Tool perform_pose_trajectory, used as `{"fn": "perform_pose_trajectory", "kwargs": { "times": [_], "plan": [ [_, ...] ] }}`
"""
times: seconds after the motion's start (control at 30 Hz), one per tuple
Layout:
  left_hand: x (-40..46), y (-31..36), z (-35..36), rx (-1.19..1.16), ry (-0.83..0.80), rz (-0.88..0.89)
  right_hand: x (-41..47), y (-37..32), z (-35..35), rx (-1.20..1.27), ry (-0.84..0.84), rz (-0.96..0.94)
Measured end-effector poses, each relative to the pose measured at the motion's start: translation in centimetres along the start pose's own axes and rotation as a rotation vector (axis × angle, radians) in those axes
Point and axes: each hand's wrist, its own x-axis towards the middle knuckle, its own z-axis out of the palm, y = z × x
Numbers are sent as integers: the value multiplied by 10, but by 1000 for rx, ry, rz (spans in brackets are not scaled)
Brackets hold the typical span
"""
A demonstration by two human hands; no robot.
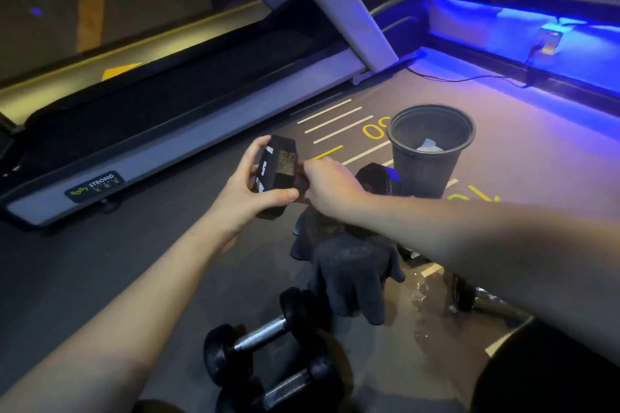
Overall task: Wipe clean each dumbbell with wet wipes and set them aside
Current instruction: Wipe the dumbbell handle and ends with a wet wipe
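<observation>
Three dumbbells show: one hex dumbbell (276, 174) held up off the floor (100, 261), the left hand (258, 191) with fingers curled around its end, the right hand (330, 186) closed on its handle (dark cloth (349, 271) hanging below). Two round dumbbells (265, 339) lie near. One bin (429, 151) stands beside; a treadmill (161, 131) bounds the left.

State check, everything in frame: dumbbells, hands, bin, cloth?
hex dumbbell: lifted off floor, gripped by both hands
left hand: holds its near head
right hand: closed at its handle
round dumbbells: lying on floor, untouched
bin: upright, wipe inside
dark cloth: draped, hanging
</observation>
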Motion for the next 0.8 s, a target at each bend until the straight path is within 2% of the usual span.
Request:
{"fn": "perform_pose_trajectory", "kwargs": {
  "times": [0.1,0.23,0.37,0.43,0.57,0.63,0.8],
  "plan": [
    [0,1,0,15,-4,3,-6,-1,3,-11,69,-32],
    [-1,3,2,19,-5,13,7,6,-14,204,-122,-31],
    [-2,4,4,21,-18,19,15,7,-24,217,-229,-34],
    [-3,4,3,24,-15,16,10,4,-22,217,-199,-26],
    [-4,5,2,12,-7,5,-5,0,-2,123,12,-12],
    [-4,6,3,6,-8,10,-8,0,2,107,60,-16],
    [-4,8,6,0,-2,24,-3,4,-6,237,-9,-60]
  ]
}}
